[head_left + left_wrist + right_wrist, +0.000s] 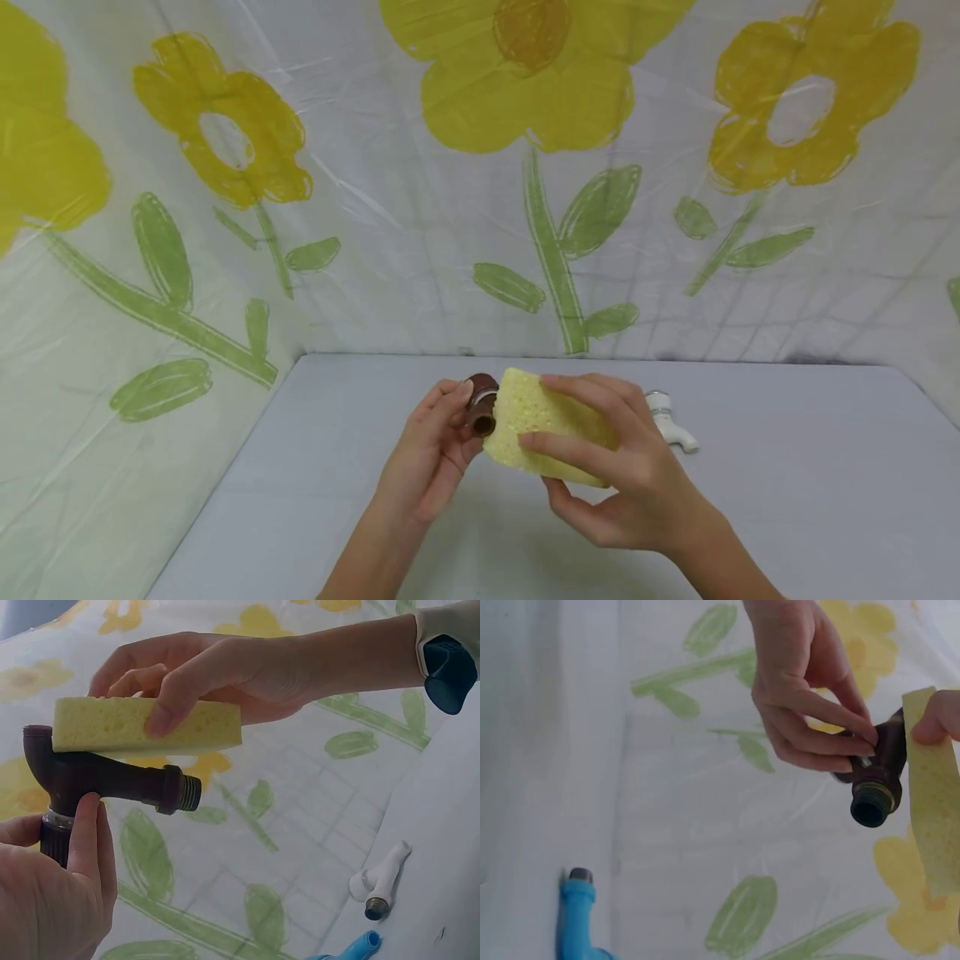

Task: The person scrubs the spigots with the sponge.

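Note:
In the head view my left hand (431,458) grips a dark brown faucet (483,404). Its fingers are around the knob end in the left wrist view, where the threaded inlet of the faucet (124,780) points away from them. A yellow sponge (521,417) is in my right hand (637,475), pinched between thumb and fingers. The flat side of the sponge (206,727) lies against the faucet's body near the bent spout. Both things are held up above the table. Part of the right hand is cut off in the right wrist view.
A white faucet (675,427) lies on the pale table (787,500), behind my right hand. Elsewhere on it lies a blue faucet (577,919), seen in the wrist views. A flower-printed curtain (390,275) hangs behind the table and along its left side.

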### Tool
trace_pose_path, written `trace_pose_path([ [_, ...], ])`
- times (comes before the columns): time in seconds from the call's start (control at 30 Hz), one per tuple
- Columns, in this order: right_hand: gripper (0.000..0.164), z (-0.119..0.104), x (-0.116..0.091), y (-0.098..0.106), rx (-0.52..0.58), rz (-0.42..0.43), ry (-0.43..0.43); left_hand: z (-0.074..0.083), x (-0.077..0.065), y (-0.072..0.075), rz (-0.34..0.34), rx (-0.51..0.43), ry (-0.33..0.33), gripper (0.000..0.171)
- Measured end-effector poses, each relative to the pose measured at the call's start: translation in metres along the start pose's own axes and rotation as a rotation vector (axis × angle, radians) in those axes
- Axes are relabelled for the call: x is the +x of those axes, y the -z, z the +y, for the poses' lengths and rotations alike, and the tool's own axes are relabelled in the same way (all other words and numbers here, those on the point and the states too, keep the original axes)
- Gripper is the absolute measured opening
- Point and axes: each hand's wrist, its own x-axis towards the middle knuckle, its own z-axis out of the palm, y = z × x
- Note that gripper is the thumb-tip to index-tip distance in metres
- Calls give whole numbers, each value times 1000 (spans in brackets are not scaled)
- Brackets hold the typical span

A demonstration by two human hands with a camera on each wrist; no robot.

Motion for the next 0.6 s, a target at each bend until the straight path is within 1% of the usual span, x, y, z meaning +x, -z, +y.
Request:
trace_pose_path([
  [0.2, 24, 2, 0, 0, -46, 10, 13, -1, 0, -2, -1, -29, 22, 24],
  [0.3, 23, 3, -1, -2, -64, 18, 16, -3, 2, -2, 31, -21, 16, 25],
  [0.37, 23, 2, -2, -3, -48, 12, 3, -4, 3, -2, 57, -19, 7, 26],
  [0.5, 24, 0, -5, -4, 3, -20, -30, -4, 4, -3, 103, -24, 5, 27],
  [0.6, 24, 2, -6, -3, -11, -26, -67, -4, 4, -4, 120, -36, 7, 27],
])
